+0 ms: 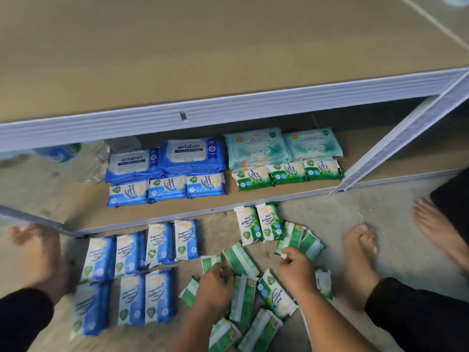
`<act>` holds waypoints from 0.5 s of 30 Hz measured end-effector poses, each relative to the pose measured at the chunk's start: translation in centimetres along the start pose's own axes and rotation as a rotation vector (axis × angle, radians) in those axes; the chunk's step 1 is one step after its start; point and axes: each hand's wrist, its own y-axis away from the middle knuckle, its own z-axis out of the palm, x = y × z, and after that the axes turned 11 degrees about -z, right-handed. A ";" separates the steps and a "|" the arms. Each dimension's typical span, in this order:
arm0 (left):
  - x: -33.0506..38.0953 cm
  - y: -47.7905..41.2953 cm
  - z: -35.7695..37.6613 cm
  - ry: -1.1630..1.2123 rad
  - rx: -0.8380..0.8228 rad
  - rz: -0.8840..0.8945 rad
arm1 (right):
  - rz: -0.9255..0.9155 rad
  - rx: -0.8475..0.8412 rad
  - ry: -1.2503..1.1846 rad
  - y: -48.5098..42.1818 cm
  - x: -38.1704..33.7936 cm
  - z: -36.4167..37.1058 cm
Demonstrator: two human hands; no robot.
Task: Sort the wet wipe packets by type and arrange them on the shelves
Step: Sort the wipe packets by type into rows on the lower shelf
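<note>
Logging stock, largest first. Lower shelf (253, 198): antabax packs (193, 156) stacked at left, teal packs (256, 146) at right, with a row of small blue packets (167, 190) and a row of small green packets (288, 172) in front, each by its own colour. Floor (330, 224): blue packets (160, 241) laid in neat rows, not yet shelved; green packets (242, 295) in a loose heap, some face-down. I judge the job roughly half done. Left hand (215, 283) and right hand (297, 270) sit in the green heap, fingers curled over packets; gripping or merely touching, I cannot tell.
</note>
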 end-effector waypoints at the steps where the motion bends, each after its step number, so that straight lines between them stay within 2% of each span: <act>1: -0.1 0.4 0.0 -0.017 -0.002 -0.009 | 0.010 -0.029 0.019 0.9 0.2 0.0; 5: -1.1 1.6 0.5 -0.144 -0.035 -0.010 | 0.055 -0.138 0.159 4.0 1.7 0.3; 11: -2.4 3.2 2.4 -0.524 0.034 0.010 | -0.103 -0.331 0.596 5.8 3.3 0.7; 15: -1.8 3.3 3.8 -0.641 0.070 -0.041 | -0.090 -0.443 0.764 6.0 3.3 2.2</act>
